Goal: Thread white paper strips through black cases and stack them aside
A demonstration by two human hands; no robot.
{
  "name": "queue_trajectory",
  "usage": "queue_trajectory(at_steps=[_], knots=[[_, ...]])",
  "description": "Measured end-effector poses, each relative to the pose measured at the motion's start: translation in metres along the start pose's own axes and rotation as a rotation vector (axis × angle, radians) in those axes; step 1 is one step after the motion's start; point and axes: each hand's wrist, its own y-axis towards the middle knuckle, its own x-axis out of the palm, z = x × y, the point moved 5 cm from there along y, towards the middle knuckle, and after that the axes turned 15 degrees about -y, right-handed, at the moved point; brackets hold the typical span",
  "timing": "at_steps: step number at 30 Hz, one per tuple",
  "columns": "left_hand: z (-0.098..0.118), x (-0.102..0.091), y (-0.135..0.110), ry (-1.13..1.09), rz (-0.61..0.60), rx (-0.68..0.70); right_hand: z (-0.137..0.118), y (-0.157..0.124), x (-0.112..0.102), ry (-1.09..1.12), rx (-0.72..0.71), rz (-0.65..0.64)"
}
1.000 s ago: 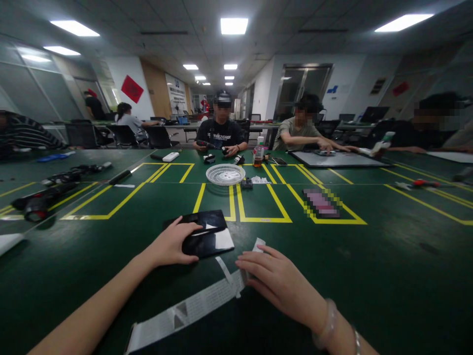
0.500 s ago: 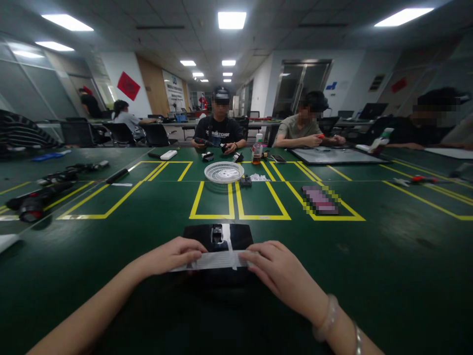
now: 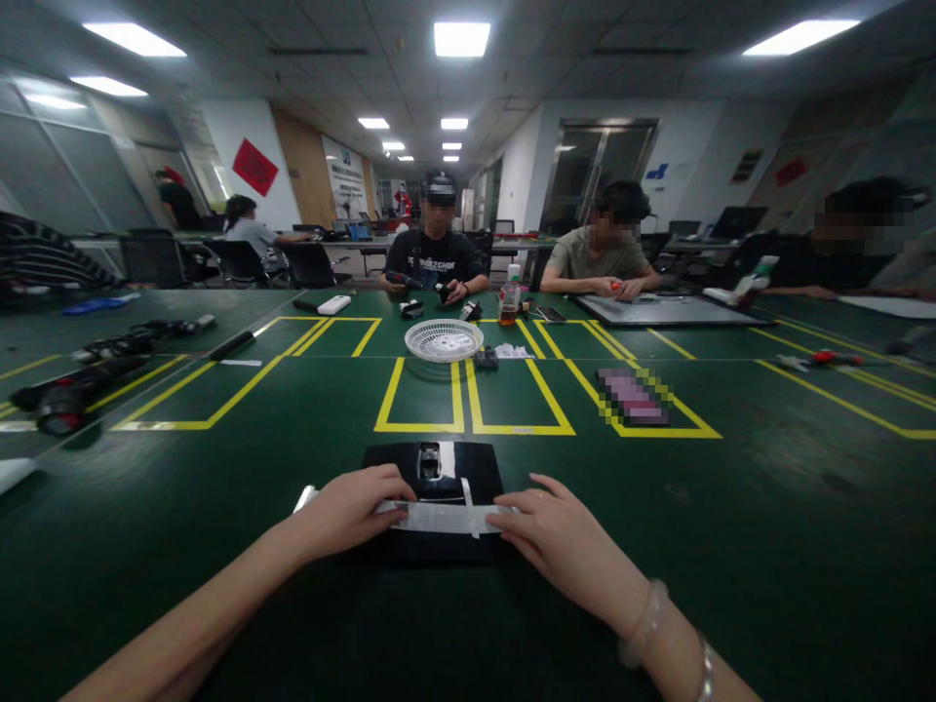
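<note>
A flat black glossy panel (image 3: 439, 466) lies on the green table straight in front of me. A white paper strip (image 3: 443, 517) stretches across its near half. My left hand (image 3: 351, 512) presses down on the strip's left end, fingers curled over it. At the strip's right end my right hand (image 3: 560, 546) holds it with bent fingers; a bracelet sits on that wrist. A small dark part (image 3: 429, 460) with a shiny middle rests on the panel's far half.
The green table (image 3: 767, 507) carries yellow taped boxes. A white fan grille (image 3: 443, 340) lies beyond the panel, a blurred pink item (image 3: 633, 395) to its right, black tools (image 3: 80, 390) at far left. Three people sit opposite, with a bottle (image 3: 510, 302) and a large flat panel (image 3: 658, 310).
The black panel was turned square to me and centred. The long white strip, loose at first, now lies across it with both hands at its ends; the left hand shifted slightly right.
</note>
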Motion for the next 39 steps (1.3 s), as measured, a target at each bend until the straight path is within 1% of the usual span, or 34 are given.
queue_trajectory(at_steps=[3,6,11,15,19,22,27,32,36,39], knots=[[-0.001,-0.001,-0.002,-0.02,-0.024,-0.02,-0.002,0.0,0.001,0.013,-0.012,-0.019],[0.001,-0.002,-0.003,-0.004,-0.021,-0.034,-0.004,-0.001,-0.001,0.007,-0.002,-0.031],[0.009,-0.006,-0.004,0.083,-0.014,-0.064,-0.013,0.0,-0.004,-0.062,0.008,0.009],[0.021,-0.007,-0.001,0.189,0.013,0.002,-0.028,0.004,-0.002,-0.178,-0.014,0.038],[0.026,-0.001,0.002,0.215,0.064,0.077,-0.038,0.006,0.0,-0.267,-0.053,0.047],[0.023,0.008,0.003,0.212,0.055,0.122,-0.033,0.004,-0.001,-0.238,-0.017,0.059],[0.014,0.016,0.004,0.205,0.003,0.108,-0.02,0.002,-0.006,-0.146,0.034,0.125],[0.02,0.017,0.007,0.249,-0.019,0.112,-0.009,0.001,-0.01,-0.087,0.069,0.19],[0.026,0.015,0.008,0.262,-0.004,0.116,0.0,0.0,-0.013,-0.075,0.094,0.218],[0.025,0.012,0.007,0.264,-0.001,0.117,0.005,0.0,-0.015,-0.062,0.115,0.224]])
